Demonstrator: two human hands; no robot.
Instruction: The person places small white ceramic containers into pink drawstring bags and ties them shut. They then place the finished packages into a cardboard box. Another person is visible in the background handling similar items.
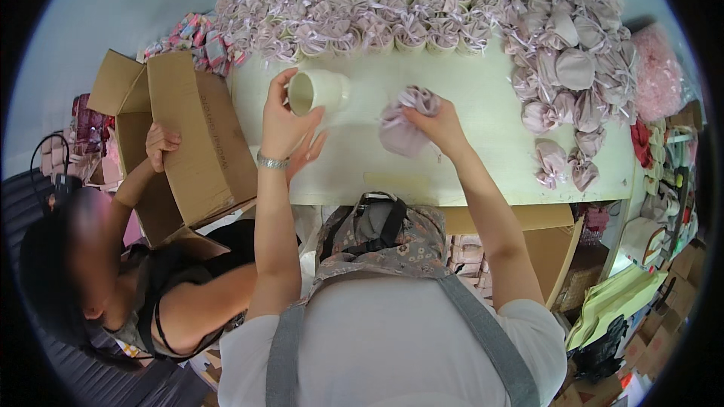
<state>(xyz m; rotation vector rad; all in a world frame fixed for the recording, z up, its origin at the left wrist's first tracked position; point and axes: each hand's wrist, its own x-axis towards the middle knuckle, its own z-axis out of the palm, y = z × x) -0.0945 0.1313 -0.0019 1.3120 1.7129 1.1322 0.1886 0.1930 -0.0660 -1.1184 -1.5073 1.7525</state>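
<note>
My left hand (283, 127) grips a pale cream cup (325, 92) at its side, its hollow mouth turned towards the palm. A metal-banded watch or bracelet (273, 161) circles that wrist. To the right, above the white tabletop (362, 147), my right hand (444, 127) pinches a lilac fabric pouch (403, 130) at its gathered neck. The pouch body hangs below the fingers, and its contents are hidden. Both things are held apart from each other.
A co-worker (186, 311) at my left steadies an open cardboard box (186, 141); another hand (308, 152) shows behind my left wrist. Rows of cups stuffed with pouches (376, 37) line the back. Loose lilac pouches (574, 68) lie right, beside pink shredded filler (656, 70). Small wrapped packets (215, 51) sit back left.
</note>
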